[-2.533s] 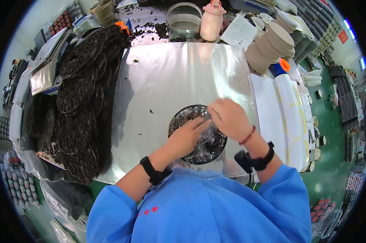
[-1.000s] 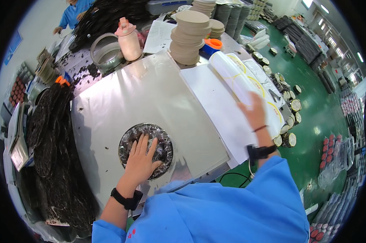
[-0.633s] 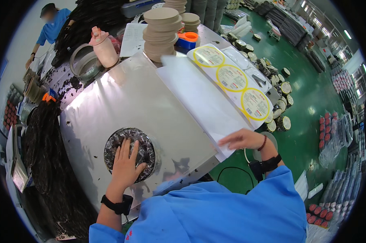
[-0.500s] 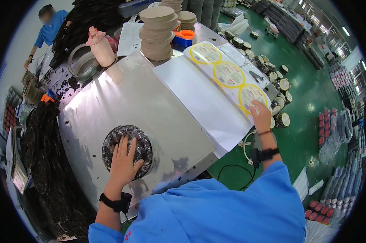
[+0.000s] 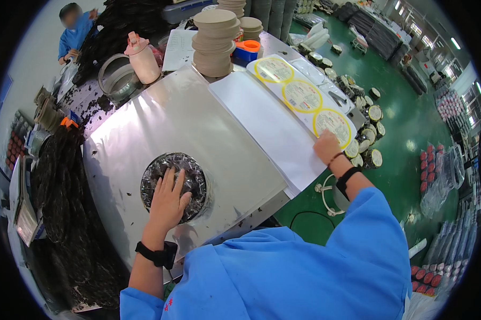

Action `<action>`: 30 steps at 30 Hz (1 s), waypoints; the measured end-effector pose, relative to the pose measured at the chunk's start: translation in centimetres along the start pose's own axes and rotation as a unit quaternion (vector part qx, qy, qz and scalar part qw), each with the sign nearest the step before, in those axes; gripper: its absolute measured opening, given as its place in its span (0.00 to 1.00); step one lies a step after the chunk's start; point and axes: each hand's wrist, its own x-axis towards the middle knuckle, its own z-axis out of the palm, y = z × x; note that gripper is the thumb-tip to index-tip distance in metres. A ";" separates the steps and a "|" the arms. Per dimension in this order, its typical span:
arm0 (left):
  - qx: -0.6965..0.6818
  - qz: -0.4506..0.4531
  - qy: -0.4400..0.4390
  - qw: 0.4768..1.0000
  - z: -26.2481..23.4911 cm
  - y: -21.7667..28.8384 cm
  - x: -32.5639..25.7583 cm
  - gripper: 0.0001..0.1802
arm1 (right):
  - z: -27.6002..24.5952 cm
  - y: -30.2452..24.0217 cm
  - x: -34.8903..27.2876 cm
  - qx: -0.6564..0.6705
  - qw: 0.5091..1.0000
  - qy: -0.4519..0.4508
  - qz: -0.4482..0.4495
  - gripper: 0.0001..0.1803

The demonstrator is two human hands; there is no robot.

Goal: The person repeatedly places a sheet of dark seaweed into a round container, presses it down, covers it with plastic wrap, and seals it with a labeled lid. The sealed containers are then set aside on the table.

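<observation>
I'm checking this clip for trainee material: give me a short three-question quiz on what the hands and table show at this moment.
1. True or false: the left hand lies flat on the round dark cake wrapped in clear film.
2. What does the right hand touch? A) the stack of tan discs B) the nearest round yellow label C) the pink jug
3. How many round yellow labels lie in the row on the white sheet?

Key: 1 true; 2 B; 3 three.
</observation>
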 end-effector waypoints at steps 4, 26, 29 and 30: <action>-0.039 -0.028 0.040 0.998 0.2 0.2 -0.1 0.28 | -1.3 11.1 1.2 0.260 0.946 0.084 0.171 0.12; -0.171 -0.133 0.112 0.970 -0.6 1.7 -4.2 0.20 | -29.1 -17.8 -2.4 0.462 0.729 0.184 -0.469 0.25; -0.187 -0.136 0.114 0.966 -0.9 1.6 -4.3 0.21 | -32.2 -15.7 -0.9 0.435 0.739 0.087 -0.507 0.23; -0.185 -0.136 0.117 0.966 -0.8 1.5 -4.4 0.21 | -32.7 -16.2 0.1 0.471 0.725 0.111 -0.490 0.23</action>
